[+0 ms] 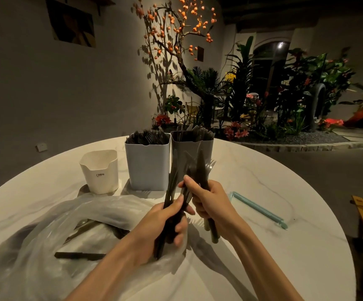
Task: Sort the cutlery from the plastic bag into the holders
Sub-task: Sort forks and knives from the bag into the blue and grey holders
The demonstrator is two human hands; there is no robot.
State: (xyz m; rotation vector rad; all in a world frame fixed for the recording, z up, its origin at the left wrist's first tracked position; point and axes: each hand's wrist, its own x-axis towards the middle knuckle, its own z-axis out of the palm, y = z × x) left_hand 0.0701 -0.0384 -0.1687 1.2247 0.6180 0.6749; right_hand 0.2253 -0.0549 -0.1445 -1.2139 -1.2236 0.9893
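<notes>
Sorting of dark cutlery over a round marbled worktop (263, 192). The left hand (167, 222) is closed around a bundle of dark cutlery (171, 192) held upright by the handles; the right hand (210, 203) grips a second bundle (200, 168), in which knife blades and fork tines show above the fingers. More pieces lie in the clear plastic bag (46, 235) at left. Behind stand three holders: a white holder (100, 172), a pale blue holder (148, 166) filled with dark pieces, and a grey holder (189, 146), likewise stocked. The pieces appear light, stiff and smooth, so probably slippery in a bunch; the handles offer the safest hold. Dim light and motion blur hide the count and type of many pieces, and whether the white holder contains anything.
</notes>
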